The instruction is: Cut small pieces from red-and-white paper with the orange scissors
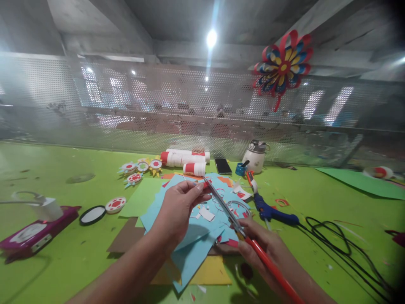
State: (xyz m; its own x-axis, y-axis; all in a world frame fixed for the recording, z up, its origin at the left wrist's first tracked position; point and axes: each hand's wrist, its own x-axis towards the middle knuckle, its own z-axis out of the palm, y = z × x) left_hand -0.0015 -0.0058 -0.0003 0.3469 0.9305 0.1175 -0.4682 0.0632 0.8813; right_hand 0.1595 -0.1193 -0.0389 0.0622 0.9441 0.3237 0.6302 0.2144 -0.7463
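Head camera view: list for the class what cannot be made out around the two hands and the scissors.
- Head view: what the left hand pinches is too small and blurred to name.
- Head view: the scissors handles are hidden inside the right hand.
- Head view: the blue paper sheets are partly covered by the left hand.
- Head view: the room behind the perforated screen is blurred by glare.

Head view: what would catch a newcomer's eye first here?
Centre foreground: the right hand works red-handled scissors, blades reaching toward the left hand, which pinches a small piece above a heap of light blue paper. At upper right, a red, blue and yellow paper flower hangs on the mesh.
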